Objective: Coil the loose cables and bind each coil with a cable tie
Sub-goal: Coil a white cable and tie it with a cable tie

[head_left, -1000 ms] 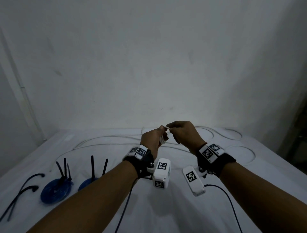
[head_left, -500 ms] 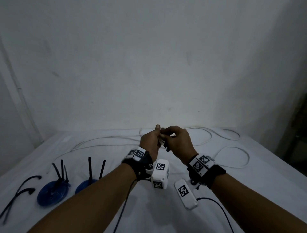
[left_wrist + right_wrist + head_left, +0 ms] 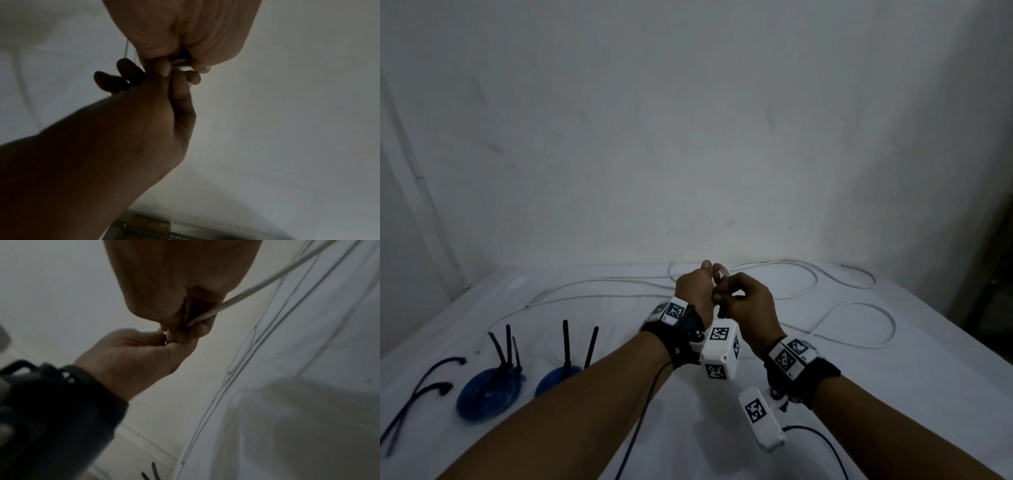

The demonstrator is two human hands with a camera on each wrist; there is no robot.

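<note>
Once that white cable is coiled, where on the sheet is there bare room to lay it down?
Bare sheet lies at the near right, this side of the white cable loop. Another patch lies between the blue coils and the cable behind them. The left edge is crowded with the coils and black cords.

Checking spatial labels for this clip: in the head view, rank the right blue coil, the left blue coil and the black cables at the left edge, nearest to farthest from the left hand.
1. Right blue coil: on the sheet, left of the left hand, beside the forearm.
2. Left blue coil: farther left.
3. Black cables: at the left edge, farthest.
</note>
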